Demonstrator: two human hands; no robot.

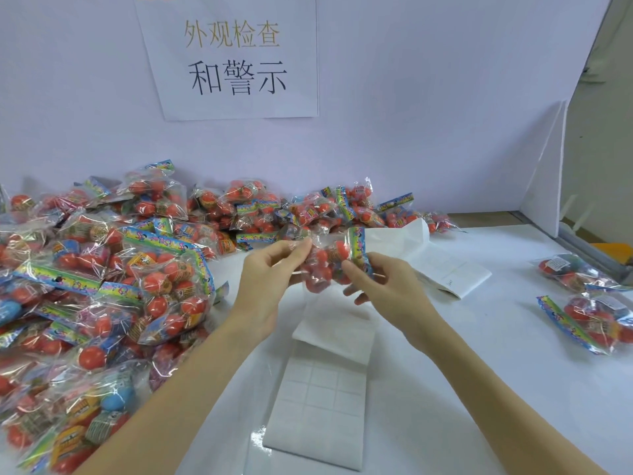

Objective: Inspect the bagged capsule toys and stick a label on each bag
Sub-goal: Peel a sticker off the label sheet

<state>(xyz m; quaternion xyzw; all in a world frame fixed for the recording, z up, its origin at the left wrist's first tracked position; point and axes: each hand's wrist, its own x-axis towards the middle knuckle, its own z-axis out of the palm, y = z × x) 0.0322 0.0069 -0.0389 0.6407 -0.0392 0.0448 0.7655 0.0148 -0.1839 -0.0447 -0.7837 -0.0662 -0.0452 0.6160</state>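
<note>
I hold one bag of capsule toys (325, 265) up over the white table (479, 371), between both hands, so I can look it over before labelling. My left hand (263, 282) pinches the clear tail end of the bag between thumb and fingertips; my right hand (383, 286) grips the end with the printed header strip, fingers curled round it. Held by its two ends, the film lies taut enough for the red capsules to show through (no defect that I can make out from here). The label sheet (318, 406) lies flat on the table just below my hands, close for peeling. The uninspected pile (102, 286) sits heaped on my left; two bags (589, 296) lie apart on my right, probably finished ones. Label not yet on this bag, as far as I can tell.
</note>
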